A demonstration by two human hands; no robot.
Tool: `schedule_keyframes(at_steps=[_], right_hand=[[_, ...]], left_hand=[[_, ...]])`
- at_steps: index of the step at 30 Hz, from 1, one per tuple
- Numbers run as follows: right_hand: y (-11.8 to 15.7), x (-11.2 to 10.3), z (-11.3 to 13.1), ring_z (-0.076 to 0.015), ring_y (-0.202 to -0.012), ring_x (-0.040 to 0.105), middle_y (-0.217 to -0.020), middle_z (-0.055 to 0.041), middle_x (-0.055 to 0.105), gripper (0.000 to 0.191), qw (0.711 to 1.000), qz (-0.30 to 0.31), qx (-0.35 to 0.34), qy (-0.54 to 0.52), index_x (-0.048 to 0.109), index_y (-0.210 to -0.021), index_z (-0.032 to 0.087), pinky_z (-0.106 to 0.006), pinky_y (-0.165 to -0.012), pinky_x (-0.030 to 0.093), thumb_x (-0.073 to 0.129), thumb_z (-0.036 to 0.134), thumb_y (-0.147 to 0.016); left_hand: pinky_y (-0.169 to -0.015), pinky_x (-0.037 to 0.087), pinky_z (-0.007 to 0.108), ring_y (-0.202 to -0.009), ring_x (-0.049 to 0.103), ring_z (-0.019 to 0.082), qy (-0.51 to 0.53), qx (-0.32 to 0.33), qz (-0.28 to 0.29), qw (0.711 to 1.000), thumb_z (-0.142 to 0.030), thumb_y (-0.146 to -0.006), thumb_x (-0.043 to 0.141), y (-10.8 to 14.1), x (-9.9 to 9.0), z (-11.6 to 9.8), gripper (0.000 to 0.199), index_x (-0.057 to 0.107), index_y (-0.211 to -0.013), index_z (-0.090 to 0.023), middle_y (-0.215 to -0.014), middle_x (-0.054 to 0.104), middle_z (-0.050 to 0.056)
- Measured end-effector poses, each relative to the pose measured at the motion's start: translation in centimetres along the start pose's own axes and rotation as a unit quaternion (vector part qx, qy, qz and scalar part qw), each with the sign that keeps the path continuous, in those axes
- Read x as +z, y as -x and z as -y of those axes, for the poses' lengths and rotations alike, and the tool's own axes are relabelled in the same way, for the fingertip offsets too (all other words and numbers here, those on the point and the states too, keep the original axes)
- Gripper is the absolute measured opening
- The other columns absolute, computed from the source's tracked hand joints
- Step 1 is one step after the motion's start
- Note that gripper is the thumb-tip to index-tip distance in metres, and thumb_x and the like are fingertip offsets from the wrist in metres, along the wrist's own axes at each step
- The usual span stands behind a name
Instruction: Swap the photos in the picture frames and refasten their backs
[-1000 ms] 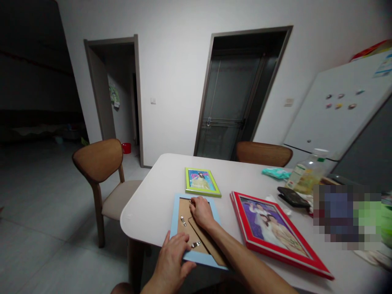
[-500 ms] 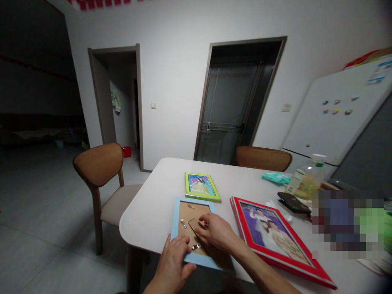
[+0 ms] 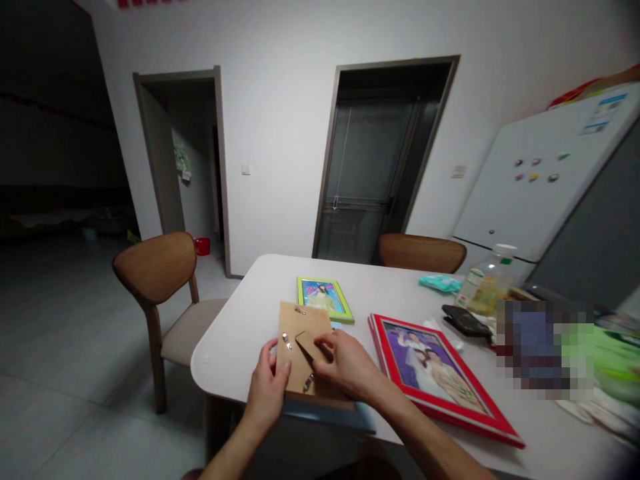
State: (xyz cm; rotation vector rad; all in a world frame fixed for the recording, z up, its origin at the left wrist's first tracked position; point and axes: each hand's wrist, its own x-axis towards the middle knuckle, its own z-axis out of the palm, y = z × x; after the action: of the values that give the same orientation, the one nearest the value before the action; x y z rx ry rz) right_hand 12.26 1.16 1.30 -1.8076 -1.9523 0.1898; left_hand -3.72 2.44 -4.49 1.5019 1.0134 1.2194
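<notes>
A brown backing board with metal clips and a flap is raised above the light-blue frame, which lies at the table's near edge. My left hand pinches the board's left edge. The fingers of my right hand grip the raised flap on the board. Just behind the board lies a lime-green frame holding a picture of a figure in a yellow dress. To the right is a red frame with a group photo, stacked on another frame edge.
On the right of the white table are a bottle, a dark case, a teal packet and a blurred patch. Wooden chairs stand at the left and far side.
The backing board has come up out of the light-blue frame, lifted by both hands. My left hand has shifted from the frame's lower edge to the board's left edge. The view has moved slightly.
</notes>
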Motion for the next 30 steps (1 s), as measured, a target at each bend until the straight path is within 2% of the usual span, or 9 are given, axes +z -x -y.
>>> schedule_keyframes(at_steps=[3, 6, 11, 16, 19, 21, 23, 27, 30], right_hand=[[0.1, 0.0, 0.3, -0.0163, -0.08, 0.053, -0.089, -0.0064, 0.058, 0.033, 0.998, -0.016, -0.038, -0.056, 0.058, -0.095, 0.019, -0.024, -0.07, 0.039, 0.051, 0.034, -0.067], [0.5, 1.0, -1.8, -0.0172, -0.082, 0.053, -0.094, -0.0089, 0.057, 0.036, 0.998, -0.033, -0.007, -0.057, 0.054, -0.102, 0.016, -0.026, -0.073, 0.039, 0.045, 0.036, -0.073], [1.4, 2.9, -6.1, -0.0223, -0.085, 0.053, -0.094, -0.0142, 0.055, 0.04, 0.995, -0.008, 0.087, 0.057, 0.051, -0.106, 0.011, -0.03, -0.074, 0.038, 0.044, 0.029, -0.072], [1.2, 3.9, -7.0, -0.0226, -0.083, 0.054, -0.091, -0.015, 0.057, 0.046, 0.99, 0.008, 0.122, 0.074, 0.043, -0.113, 0.009, -0.029, -0.071, 0.037, 0.044, 0.019, -0.068], [0.6, 3.7, -7.3, -0.0216, -0.084, 0.054, -0.091, -0.0146, 0.057, 0.051, 0.989, -0.015, 0.147, 0.03, 0.04, -0.115, 0.008, -0.028, -0.071, 0.036, 0.046, 0.016, -0.065], [0.4, 3.2, -7.3, -0.0199, -0.077, 0.055, -0.085, -0.0122, 0.058, 0.053, 0.982, -0.037, 0.181, -0.049, 0.039, -0.115, 0.009, -0.027, -0.066, 0.038, 0.046, 0.017, -0.063], [0.3, 2.5, -7.0, -0.0167, -0.064, 0.055, -0.074, -0.0071, 0.058, 0.057, 0.956, -0.044, 0.214, -0.198, 0.033, -0.119, 0.011, -0.025, -0.057, 0.039, 0.043, 0.017, -0.063], [0.8, 0.9, -4.9, -0.0114, -0.045, 0.051, -0.062, 0.0017, 0.056, 0.069, 0.828, -0.029, 0.237, -0.508, 0.018, -0.127, 0.019, -0.022, -0.045, 0.039, 0.042, 0.016, -0.062], [1.1, 0.0, -3.0, -0.0082, -0.041, 0.047, -0.063, 0.004, 0.057, 0.074, 0.783, -0.042, 0.21, -0.584, 0.021, -0.126, 0.022, -0.021, -0.043, 0.039, 0.05, 0.016, -0.058]], left_hand=[[-0.057, 0.049, 0.027, -0.066, 0.063, 0.017, 0.11, -0.058, -0.024, 0.992, -0.028, -0.078, 0.045, -1.0, -1.6, -0.4, 0.039, 0.033, -0.113, -0.015, -0.077, 0.065, 0.004], [-0.051, 0.048, 0.023, -0.061, 0.063, 0.015, 0.134, -0.098, -0.073, 0.983, -0.021, -0.079, 0.046, -1.4, -4.4, 0.3, 0.034, 0.035, -0.111, -0.016, -0.073, 0.065, 0.002], [-0.052, 0.047, 0.022, -0.061, 0.062, 0.014, 0.013, -0.114, -0.101, 0.988, -0.016, -0.08, 0.044, -1.6, -8.8, 2.5, 0.027, 0.04, -0.107, -0.015, -0.072, 0.064, 0.002], [-0.05, 0.045, 0.023, -0.056, 0.06, 0.017, -0.096, -0.102, -0.12, 0.983, -0.023, -0.072, 0.052, -2.3, -11.7, 3.3, 0.03, 0.046, -0.1, -0.016, -0.059, 0.061, -0.002], [-0.062, 0.046, 0.032, -0.069, 0.06, 0.022, -0.165, -0.078, -0.157, 0.971, -0.027, -0.063, 0.058, -2.6, -12.5, 3.2, 0.036, 0.05, -0.096, -0.017, -0.067, 0.061, 0.0], [-0.076, 0.042, 0.038, -0.089, 0.055, 0.026, -0.196, -0.058, -0.183, 0.962, -0.026, -0.06, 0.058, -2.3, -11.7, 2.8, 0.038, 0.051, -0.096, -0.017, -0.085, 0.06, 0.004], [-0.086, 0.036, 0.04, -0.103, 0.046, 0.027, -0.218, -0.02, -0.173, 0.96, -0.025, -0.06, 0.056, -1.5, -9.5, 2.0, 0.04, 0.05, -0.099, -0.018, -0.103, 0.054, 0.007], [-0.092, 0.033, 0.04, -0.107, 0.043, 0.022, -0.223, 0.103, 0.0, 0.969, -0.021, -0.068, 0.05, 0.9, -2.0, -0.7, 0.041, 0.046, -0.108, -0.018, -0.113, 0.05, 0.007], [-0.094, 0.032, 0.038, -0.109, 0.041, 0.021, -0.208, 0.158, 0.069, 0.963, -0.017, -0.065, 0.055, 1.9, 2.9, -2.5, 0.049, 0.043, -0.112, -0.017, -0.116, 0.047, 0.009]])
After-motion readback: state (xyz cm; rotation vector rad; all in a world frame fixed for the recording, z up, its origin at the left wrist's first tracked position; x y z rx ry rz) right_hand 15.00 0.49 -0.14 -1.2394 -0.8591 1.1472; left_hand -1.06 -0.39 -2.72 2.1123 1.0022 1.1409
